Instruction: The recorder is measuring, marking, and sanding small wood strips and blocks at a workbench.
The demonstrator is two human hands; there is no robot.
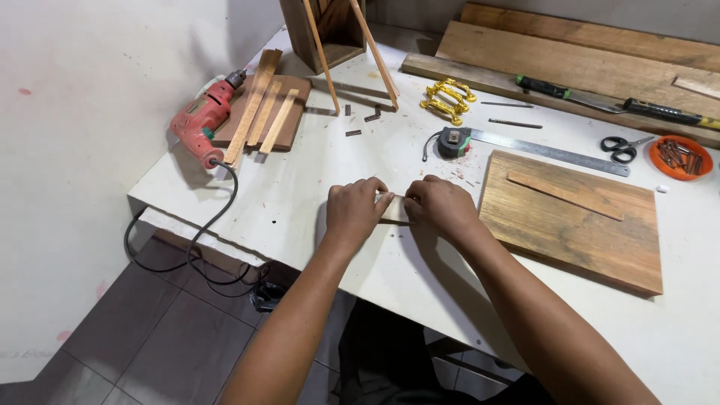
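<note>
Both my hands meet near the front middle of the white table (300, 202). My left hand (354, 208) and my right hand (439, 206) pinch a small pale strip of wood (394, 211) between them, one hand at each end. Most of the strip is hidden by my fingers. It lies flat on or just above the tabletop.
A wooden board (574, 221) with a thin slat (564, 195) lies to the right. Behind are a tape measure (454, 141), steel ruler (551, 152), gold handles (448, 99), scissors (621, 148), an orange bowl of screws (680, 157). A red drill (201, 120) and slats (262, 112) sit left.
</note>
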